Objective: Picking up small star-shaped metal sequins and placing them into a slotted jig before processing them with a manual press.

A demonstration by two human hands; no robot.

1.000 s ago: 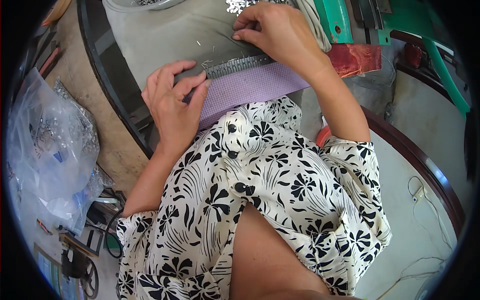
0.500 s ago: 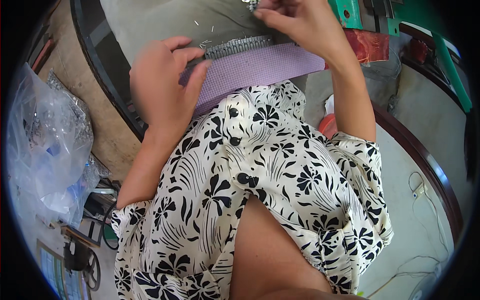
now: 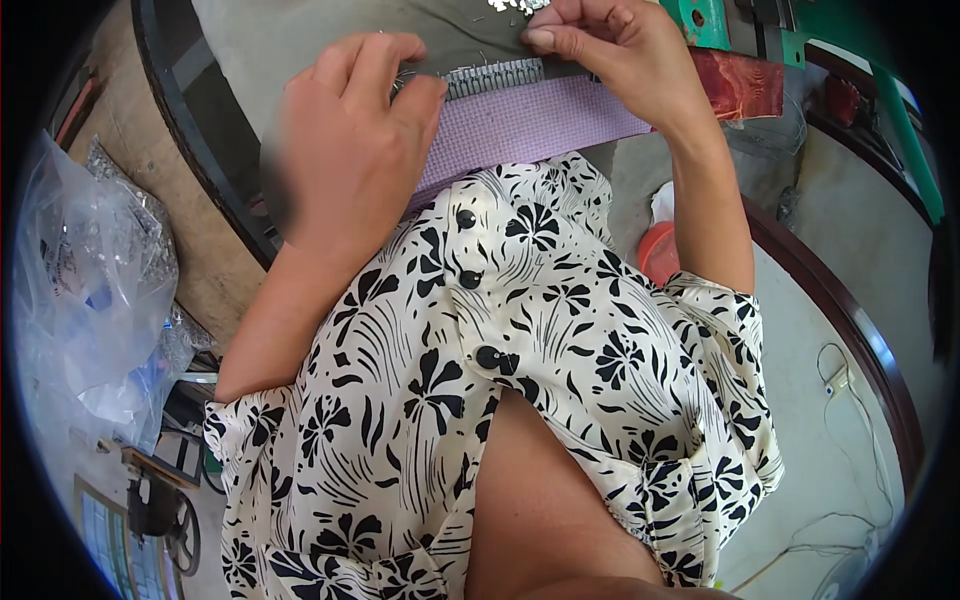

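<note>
Left hand (image 3: 350, 150) shifts toward 2 o'clock, covering 9-o'clock end of grey metal comb-like row (image 3: 495, 77) at 12 o'clock; fingers curled, grip unclear | right hand (image 3: 640, 50) pinched near shiny silver pieces (image 3: 512, 5), contents unclear | step: probably piece pickup; next needs fine alignment

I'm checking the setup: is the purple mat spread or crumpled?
Spread: the mat lies smooth beside the metal row. Folds underneath: cannot tell.

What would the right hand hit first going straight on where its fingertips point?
Leftward, probably the left hand, across the grey cloth; depth is unclear, so it may brush the cloth first.
</note>
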